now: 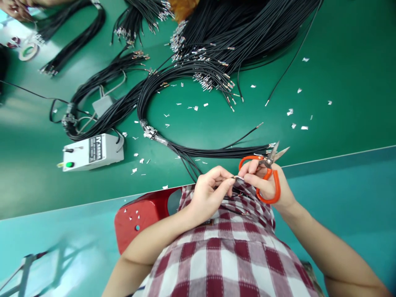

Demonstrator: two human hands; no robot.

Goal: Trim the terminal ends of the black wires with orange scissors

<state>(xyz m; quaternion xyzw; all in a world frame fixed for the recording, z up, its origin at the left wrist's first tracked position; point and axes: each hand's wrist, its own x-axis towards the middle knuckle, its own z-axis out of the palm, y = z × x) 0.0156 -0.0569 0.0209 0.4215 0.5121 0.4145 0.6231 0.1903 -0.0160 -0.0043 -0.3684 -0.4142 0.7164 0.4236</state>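
My left hand (213, 190) pinches a thin black cable close to its stripped end, just off the table's front edge. The fingertips of my right hand (262, 181) meet that silvery cable end (239, 177). Orange-handled scissors (268, 161) hang on my right hand, blades parted and pointing away from me. Beyond my hands lies a bundle of black cables (210, 152), bound with clear tape, its bare tips near the scissor blades. A few loose cable ends rest on my checked clothing below my fingers.
Thick bundles of black cables (247, 29) cover the far side of the green table (349, 82). A white box (107, 152) with a green button stands at left. Silvery scraps (290, 111) are scattered about. A red stool (139, 218) stands below; another person's hand (17, 9) shows top left.
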